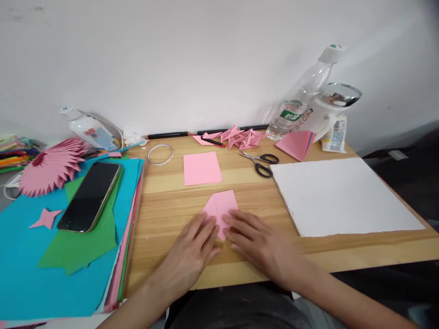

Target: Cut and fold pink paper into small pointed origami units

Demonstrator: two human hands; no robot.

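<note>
A partly folded piece of pink paper (224, 201) lies flat on the wooden table, with creased flaps and one corner pointing towards me. My left hand (199, 242) rests on its left side, fingers stretched out over the paper. On the right side of it lies my right hand (255, 240), also with extended fingers pressing on the sheet. The fingertips cover part of the lower folds. Just beyond sits a stack of square pink paper (203, 168). Black-handled scissors (262, 162) are to the right of that stack.
A white board (346, 196) covers the table's right side. Coloured sheets (27, 274) carrying a phone (89, 196) lie at left. Along the wall are folded pink pieces (240, 137), a water bottle (302, 98), a mug (329, 114) and a tape roll (160, 154).
</note>
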